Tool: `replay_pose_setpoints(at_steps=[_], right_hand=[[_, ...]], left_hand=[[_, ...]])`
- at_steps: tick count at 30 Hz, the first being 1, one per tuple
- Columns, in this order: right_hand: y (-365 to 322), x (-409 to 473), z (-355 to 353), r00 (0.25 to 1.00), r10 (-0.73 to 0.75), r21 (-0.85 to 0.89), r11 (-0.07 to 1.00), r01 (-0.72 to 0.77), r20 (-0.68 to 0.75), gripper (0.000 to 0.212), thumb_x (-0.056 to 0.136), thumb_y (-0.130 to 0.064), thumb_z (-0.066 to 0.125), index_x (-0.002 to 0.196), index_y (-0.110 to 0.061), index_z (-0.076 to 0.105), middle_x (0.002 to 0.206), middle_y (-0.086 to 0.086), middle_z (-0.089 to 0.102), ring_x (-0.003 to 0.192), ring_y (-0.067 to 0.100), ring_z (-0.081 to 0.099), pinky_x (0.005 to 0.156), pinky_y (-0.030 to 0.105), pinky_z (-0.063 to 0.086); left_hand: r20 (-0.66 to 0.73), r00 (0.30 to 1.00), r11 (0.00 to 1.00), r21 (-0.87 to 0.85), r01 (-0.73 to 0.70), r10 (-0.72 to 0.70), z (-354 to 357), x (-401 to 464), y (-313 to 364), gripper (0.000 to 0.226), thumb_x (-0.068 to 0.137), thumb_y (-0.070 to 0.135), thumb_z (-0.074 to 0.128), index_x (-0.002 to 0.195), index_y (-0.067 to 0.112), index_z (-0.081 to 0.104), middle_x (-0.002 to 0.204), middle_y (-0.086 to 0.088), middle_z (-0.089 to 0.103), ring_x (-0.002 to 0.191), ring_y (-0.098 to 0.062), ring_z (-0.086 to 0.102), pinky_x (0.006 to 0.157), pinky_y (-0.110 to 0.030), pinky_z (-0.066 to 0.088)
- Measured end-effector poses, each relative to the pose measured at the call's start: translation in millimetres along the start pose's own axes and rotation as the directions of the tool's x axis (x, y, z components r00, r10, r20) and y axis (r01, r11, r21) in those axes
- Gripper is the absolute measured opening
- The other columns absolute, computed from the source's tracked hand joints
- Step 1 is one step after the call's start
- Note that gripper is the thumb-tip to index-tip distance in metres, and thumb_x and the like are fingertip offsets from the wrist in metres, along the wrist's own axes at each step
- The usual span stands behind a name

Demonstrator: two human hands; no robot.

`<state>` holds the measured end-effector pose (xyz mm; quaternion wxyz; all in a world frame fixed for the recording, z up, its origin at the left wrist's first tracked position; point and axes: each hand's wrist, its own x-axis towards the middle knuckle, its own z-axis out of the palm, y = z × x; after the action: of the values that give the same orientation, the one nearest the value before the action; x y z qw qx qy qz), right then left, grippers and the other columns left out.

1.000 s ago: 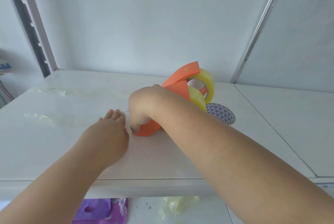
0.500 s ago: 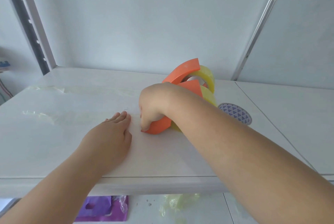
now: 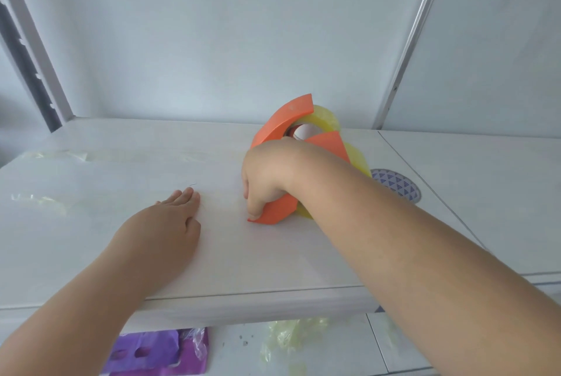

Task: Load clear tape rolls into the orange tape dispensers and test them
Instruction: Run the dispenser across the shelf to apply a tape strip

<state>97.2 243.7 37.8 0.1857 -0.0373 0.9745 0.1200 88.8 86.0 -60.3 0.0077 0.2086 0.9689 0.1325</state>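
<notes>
My right hand (image 3: 268,175) grips an orange tape dispenser (image 3: 277,211) loaded with a clear yellowish tape roll (image 3: 359,160), its front edge pressed onto the white table (image 3: 91,223). Behind it stands a second orange dispenser (image 3: 283,120) holding another clear tape roll (image 3: 326,119). My left hand (image 3: 165,225) lies flat on the table, palm down, a little left of the dispenser, fingers together and holding nothing.
Strips of clear tape (image 3: 39,201) stick to the table at the left. A round patterned disc (image 3: 397,184) is set in the tabletop right of the dispensers. Below the front edge lie a purple bag (image 3: 161,351) and crumpled tape (image 3: 291,336).
My right hand has dragged the dispenser to the right along the table, away from my left hand, which stays flat in place.
</notes>
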Motion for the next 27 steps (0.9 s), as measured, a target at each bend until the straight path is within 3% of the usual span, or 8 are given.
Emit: replay_pose_setpoints(at_steps=[7,13,15,17,19,21,24,27], right_hand=[[5.2,-5.4,0.4,0.999,-0.028,0.012,1.000,0.029,-0.014,0.044,0.080,-0.046,0.066,0.118,-0.023,0.064,0.113,-0.004,0.063,0.102,0.024,0.060,0.081,0.032,0.049],[21.5,-7.9,10.9,0.997,0.038,-0.024,0.999,-0.036,0.073,0.030,0.079,-0.043,0.068,0.091,-0.018,0.057,0.080,-0.001,0.054,0.085,0.025,0.056,0.061,0.028,0.045],[33.4,-13.0,15.0,0.996,0.066,0.056,0.996,-0.069,0.062,0.037,0.076,-0.043,0.072,0.101,-0.017,0.065,0.094,-0.002,0.063,0.090,0.024,0.060,0.065,0.028,0.048],[38.4,-15.8,17.8,0.998,0.047,0.092,0.995,-0.049,0.030,0.042,0.075,-0.043,0.073,0.109,-0.019,0.068,0.105,-0.003,0.066,0.092,0.023,0.062,0.070,0.029,0.049],[37.8,-14.9,20.1,1.000,0.025,0.093,0.995,-0.025,0.010,0.037,0.076,-0.041,0.072,0.104,-0.018,0.068,0.096,-0.003,0.065,0.087,0.023,0.060,0.064,0.027,0.047],[37.4,-13.2,20.4,1.000,0.018,0.083,0.996,-0.018,-0.001,0.028,0.076,-0.041,0.072,0.092,-0.019,0.064,0.080,-0.004,0.059,0.080,0.022,0.058,0.056,0.026,0.043],[38.5,-12.7,21.1,1.000,0.016,0.058,0.998,-0.014,-0.026,0.027,0.075,-0.042,0.072,0.080,-0.019,0.057,0.071,-0.005,0.052,0.069,0.019,0.054,0.053,0.024,0.040],[37.3,-12.4,22.0,0.999,0.008,0.013,1.000,-0.007,-0.039,0.031,0.075,-0.043,0.071,0.070,-0.021,0.051,0.070,-0.006,0.049,0.062,0.015,0.048,0.051,0.025,0.036]], left_hand=[[0.025,0.999,0.999,0.028,0.037,-0.038,-1.9,-0.5,5.4,0.054,0.100,0.018,0.023,0.152,0.021,0.013,0.159,0.011,0.004,0.146,-0.003,0.005,0.116,-0.021,0.005],[0.048,0.998,0.997,0.059,0.048,-0.051,-1.3,0.5,6.2,0.054,0.099,0.019,0.023,0.152,0.022,0.014,0.159,0.012,0.005,0.146,-0.003,0.006,0.116,-0.023,0.009],[0.051,0.995,0.993,0.085,0.081,-0.086,-2.6,0.1,10.2,0.052,0.099,0.020,0.023,0.151,0.021,0.019,0.159,0.010,0.010,0.146,-0.005,0.013,0.114,-0.025,0.018],[0.014,0.990,0.985,0.102,0.138,-0.141,-4.1,2.0,18.3,0.044,0.099,0.021,0.025,0.139,0.015,0.040,0.149,0.000,0.039,0.130,-0.016,0.043,0.100,-0.031,0.036],[-0.049,0.986,0.976,0.143,0.164,-0.159,-5.9,4.4,31.1,0.033,0.098,0.025,0.025,0.115,0.011,0.050,0.114,-0.006,0.058,0.095,-0.024,0.053,0.081,-0.033,0.043],[-0.060,0.992,0.981,0.150,0.120,-0.112,-1.4,8.4,43.1,0.038,0.099,0.032,0.024,0.125,0.015,0.047,0.119,-0.009,0.056,0.107,-0.027,0.054,0.088,-0.036,0.043],[0.036,0.999,0.989,0.146,-0.029,0.024,13.3,15.0,59.6,0.050,0.100,0.040,0.018,0.147,0.029,0.027,0.154,-0.010,0.028,0.143,-0.028,0.025,0.112,-0.040,0.025],[0.119,0.989,0.974,0.202,-0.106,0.083,22.0,18.3,63.1,0.055,0.098,0.044,0.010,0.152,0.031,0.010,0.160,-0.010,0.008,0.147,-0.028,0.007,0.118,-0.041,0.010]])
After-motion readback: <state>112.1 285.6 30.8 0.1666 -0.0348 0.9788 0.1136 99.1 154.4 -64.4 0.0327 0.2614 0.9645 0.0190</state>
